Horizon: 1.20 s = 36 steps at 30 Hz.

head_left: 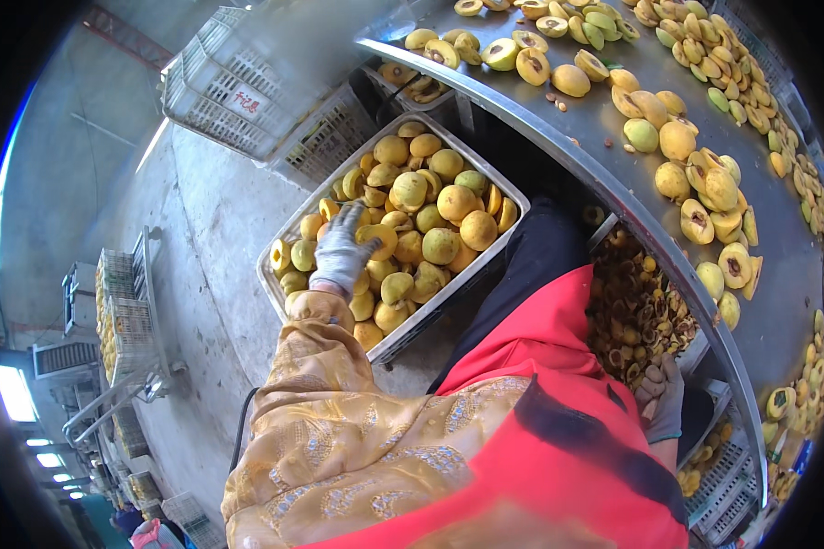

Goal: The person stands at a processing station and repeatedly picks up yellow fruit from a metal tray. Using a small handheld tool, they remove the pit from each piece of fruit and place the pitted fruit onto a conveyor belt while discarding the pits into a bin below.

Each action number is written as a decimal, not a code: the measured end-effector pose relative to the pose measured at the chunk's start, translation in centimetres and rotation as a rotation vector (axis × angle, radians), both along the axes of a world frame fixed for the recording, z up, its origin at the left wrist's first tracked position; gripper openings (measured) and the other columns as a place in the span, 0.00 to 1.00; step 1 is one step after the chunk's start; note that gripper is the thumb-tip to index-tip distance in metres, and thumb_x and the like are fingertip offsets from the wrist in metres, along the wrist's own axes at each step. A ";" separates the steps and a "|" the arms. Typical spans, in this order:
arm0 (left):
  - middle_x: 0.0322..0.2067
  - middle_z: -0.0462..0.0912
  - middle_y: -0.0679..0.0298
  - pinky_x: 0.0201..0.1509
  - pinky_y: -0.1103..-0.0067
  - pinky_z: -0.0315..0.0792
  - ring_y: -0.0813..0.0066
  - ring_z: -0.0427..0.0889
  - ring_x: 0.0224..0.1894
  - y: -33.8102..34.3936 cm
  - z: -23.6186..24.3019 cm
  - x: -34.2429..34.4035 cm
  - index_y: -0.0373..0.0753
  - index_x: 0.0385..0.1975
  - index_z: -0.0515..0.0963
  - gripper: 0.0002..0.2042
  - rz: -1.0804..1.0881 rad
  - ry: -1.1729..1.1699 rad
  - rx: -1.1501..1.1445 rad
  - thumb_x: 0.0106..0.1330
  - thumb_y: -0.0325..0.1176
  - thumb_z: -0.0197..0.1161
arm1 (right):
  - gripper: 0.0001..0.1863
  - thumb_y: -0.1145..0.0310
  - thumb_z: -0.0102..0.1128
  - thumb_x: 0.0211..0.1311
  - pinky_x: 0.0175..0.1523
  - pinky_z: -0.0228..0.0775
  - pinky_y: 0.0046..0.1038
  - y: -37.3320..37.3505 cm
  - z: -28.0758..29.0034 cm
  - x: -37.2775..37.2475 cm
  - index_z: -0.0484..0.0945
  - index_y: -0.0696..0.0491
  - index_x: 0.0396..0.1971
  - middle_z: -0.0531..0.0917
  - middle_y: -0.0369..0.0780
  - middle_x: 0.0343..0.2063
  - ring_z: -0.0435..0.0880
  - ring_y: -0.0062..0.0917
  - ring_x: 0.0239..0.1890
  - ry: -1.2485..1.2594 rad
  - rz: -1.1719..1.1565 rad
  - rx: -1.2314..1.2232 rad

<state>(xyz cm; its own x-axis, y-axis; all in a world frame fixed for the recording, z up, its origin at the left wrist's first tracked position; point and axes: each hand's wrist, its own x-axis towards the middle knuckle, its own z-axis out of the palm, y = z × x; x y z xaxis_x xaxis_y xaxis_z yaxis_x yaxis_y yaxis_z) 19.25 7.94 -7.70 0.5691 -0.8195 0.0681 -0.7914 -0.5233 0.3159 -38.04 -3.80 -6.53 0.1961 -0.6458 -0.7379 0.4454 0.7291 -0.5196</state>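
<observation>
My left hand [341, 254], in a pale grey glove, reaches into a crate [278, 291] heaped with yellow and greenish peaches [410, 189]. Its fingers are stretched out and apart over the fruit on the crate's left side, with the thumb beside a yellow peach [378, 242]. Some peaches in the crate look cut. On the right, my gloved right hand [661, 399] is low beside my red apron [558, 357]. The fingers of that hand are curled, and what they hold, if anything, cannot be made out.
A metal table [613, 165] with a raised curved edge carries rows of halved peaches [719, 188]. Below it lies a heap of brown pits or scraps [636, 311]. White plastic crates [220, 91] stand behind the peach crate. A loaded cart [133, 320] is on the left.
</observation>
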 end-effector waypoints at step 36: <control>0.68 0.50 0.48 0.68 0.53 0.48 0.45 0.50 0.69 -1.1 -2.1 -12.2 0.45 0.67 0.58 0.35 -0.141 -0.230 0.199 0.59 0.53 0.55 | 0.07 0.60 0.54 0.62 0.19 0.61 0.22 0.9 1.1 0.6 0.68 0.43 0.26 0.70 0.29 0.17 0.65 0.15 0.13 0.118 -0.054 0.061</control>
<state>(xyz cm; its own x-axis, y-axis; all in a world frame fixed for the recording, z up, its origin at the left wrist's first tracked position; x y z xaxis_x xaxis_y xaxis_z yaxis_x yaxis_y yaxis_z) 7.06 6.86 -9.83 0.4371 -0.8993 0.0122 -0.8993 -0.4368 0.0228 -37.42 -2.94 -5.42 0.0722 -0.6060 -0.7922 0.4232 0.7378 -0.5258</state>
